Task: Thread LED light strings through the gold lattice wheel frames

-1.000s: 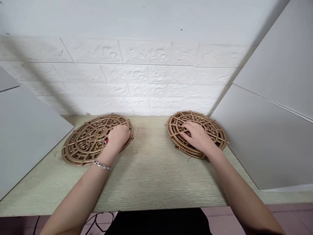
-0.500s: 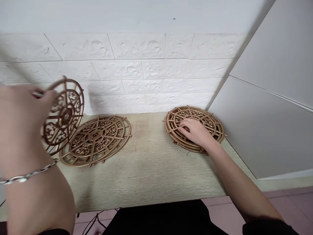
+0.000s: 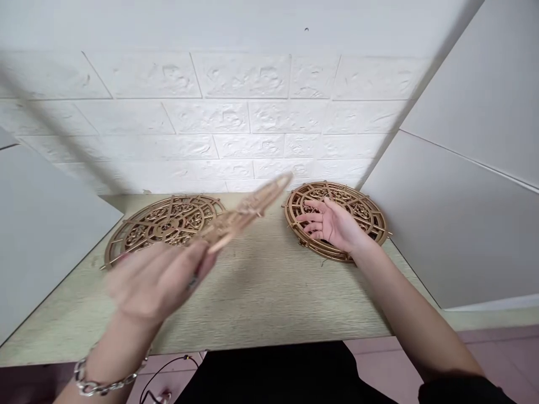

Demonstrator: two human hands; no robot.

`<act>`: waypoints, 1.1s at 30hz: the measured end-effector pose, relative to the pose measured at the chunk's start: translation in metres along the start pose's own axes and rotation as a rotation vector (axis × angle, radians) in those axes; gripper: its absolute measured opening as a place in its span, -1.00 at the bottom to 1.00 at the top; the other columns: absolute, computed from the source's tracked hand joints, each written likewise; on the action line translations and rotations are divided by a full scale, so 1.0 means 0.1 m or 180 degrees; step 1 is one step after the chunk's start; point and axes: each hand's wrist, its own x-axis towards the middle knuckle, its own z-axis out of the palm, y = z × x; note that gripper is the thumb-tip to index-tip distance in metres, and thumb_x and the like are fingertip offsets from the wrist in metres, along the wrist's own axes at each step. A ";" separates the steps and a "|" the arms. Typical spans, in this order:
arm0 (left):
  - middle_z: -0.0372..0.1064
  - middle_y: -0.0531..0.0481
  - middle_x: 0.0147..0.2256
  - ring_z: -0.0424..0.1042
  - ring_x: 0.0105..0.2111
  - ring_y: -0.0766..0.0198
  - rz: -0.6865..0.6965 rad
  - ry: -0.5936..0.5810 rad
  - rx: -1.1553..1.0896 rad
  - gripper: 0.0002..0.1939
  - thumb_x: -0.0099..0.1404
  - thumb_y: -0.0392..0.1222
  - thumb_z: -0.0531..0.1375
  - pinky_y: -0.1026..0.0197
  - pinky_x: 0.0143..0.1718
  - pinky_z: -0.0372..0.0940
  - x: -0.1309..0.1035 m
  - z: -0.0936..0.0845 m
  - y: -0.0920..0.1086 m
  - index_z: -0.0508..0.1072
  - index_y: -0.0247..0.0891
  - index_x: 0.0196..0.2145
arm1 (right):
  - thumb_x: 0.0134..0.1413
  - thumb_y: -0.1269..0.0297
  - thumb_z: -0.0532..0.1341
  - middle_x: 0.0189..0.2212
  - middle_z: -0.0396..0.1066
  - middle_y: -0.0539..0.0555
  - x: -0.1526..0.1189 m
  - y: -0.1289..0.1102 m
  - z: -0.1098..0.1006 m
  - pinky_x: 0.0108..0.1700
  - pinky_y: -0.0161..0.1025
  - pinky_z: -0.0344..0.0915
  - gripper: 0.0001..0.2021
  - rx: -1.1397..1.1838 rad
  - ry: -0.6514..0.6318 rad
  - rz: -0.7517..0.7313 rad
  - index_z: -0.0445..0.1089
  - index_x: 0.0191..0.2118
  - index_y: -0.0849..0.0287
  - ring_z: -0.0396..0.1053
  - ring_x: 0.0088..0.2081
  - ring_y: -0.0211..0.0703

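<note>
My left hand (image 3: 162,275), blurred by motion, grips a round bronze openwork disc (image 3: 248,213) by its near edge. The disc is tilted nearly edge-on and hangs above the middle of the table. Behind this hand lies a left pile of similar ornate discs (image 3: 168,216), partly covered by the fingers. My right hand (image 3: 326,224) is turned palm up with its fingers apart, over the right stack of bronze discs (image 3: 370,216). Nothing is in it. Whether its back touches the stack I cannot tell.
The pale wood-grain table (image 3: 269,303) backs onto a white brick-pattern wall (image 3: 269,118). White panels stand at the left (image 3: 46,241) and right (image 3: 446,224). Dark cables (image 3: 164,370) lie below the front edge on the pink tiled floor.
My left hand has carried the disc from the far left toward the middle, turning it edge-on. My right hand has rolled from palm down on the stack to palm up.
</note>
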 end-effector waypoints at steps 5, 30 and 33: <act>0.30 0.11 -0.64 0.23 -0.64 0.43 0.0960 -0.0386 -0.0180 -0.89 0.21 -0.32 0.16 0.32 -0.63 0.10 0.01 0.16 0.48 0.38 -0.23 -0.47 | 0.19 0.15 -0.02 -0.39 0.45 0.15 0.05 0.04 -0.16 -0.64 -0.39 0.28 -0.67 -0.0499 0.0213 0.0323 0.24 -0.03 0.22 0.37 -0.54 -0.26; 0.27 -0.06 -0.72 0.25 -0.69 0.24 -0.3112 -0.3721 -0.0965 -0.51 0.11 0.13 0.09 0.25 -0.59 0.08 0.30 0.97 -0.24 0.28 -0.23 -0.81 | 0.11 0.24 0.06 -0.21 0.43 0.14 0.01 0.04 0.16 -0.20 -0.09 0.27 -0.76 -0.4837 0.1541 -0.1580 0.42 -0.20 0.17 0.37 -0.18 0.00; 0.23 0.01 -0.75 0.16 -0.72 0.34 -0.3428 -0.3511 -0.1446 -0.62 0.07 -0.03 0.16 0.29 -0.63 0.04 0.31 1.07 -0.28 0.32 -0.26 -0.78 | 0.11 0.29 0.06 -0.21 0.43 0.12 0.04 0.04 0.31 -0.18 -0.09 0.27 -0.78 -0.4578 0.1188 -0.1715 0.43 -0.22 0.16 0.36 -0.18 -0.04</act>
